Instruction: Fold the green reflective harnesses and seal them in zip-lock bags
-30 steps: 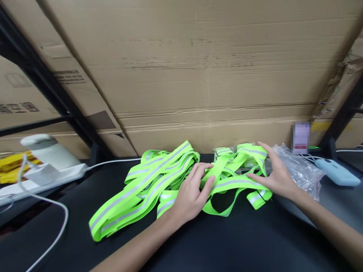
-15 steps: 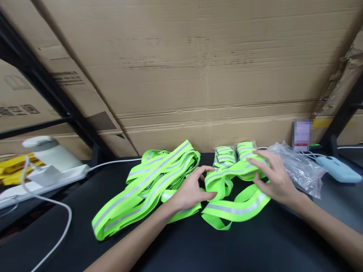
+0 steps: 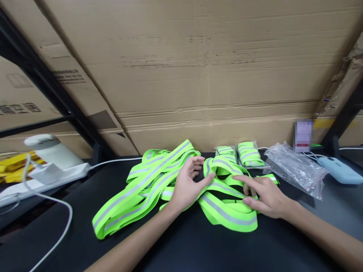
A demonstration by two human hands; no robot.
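The left hand [image 3: 185, 187] is half open, fingers loosely curled, its thumb touching a loose fluorescent-green reflective strap [image 3: 229, 217]. The right hand [image 3: 266, 196] has its thumb and forefinger parted at the strap's other side; I cannot tell whether it grips. The strap lies in loops between both hands, on the middle of the black table [image 3: 184, 245]. Left of it spreads a pile of similar straps [image 3: 141, 183], reaching toward the back edge. Near that edge sit two bagged straps [image 3: 250, 155], then clear plastic bags [image 3: 297, 166] toward the back right corner, beside a light-blue power bank [image 3: 338, 170].
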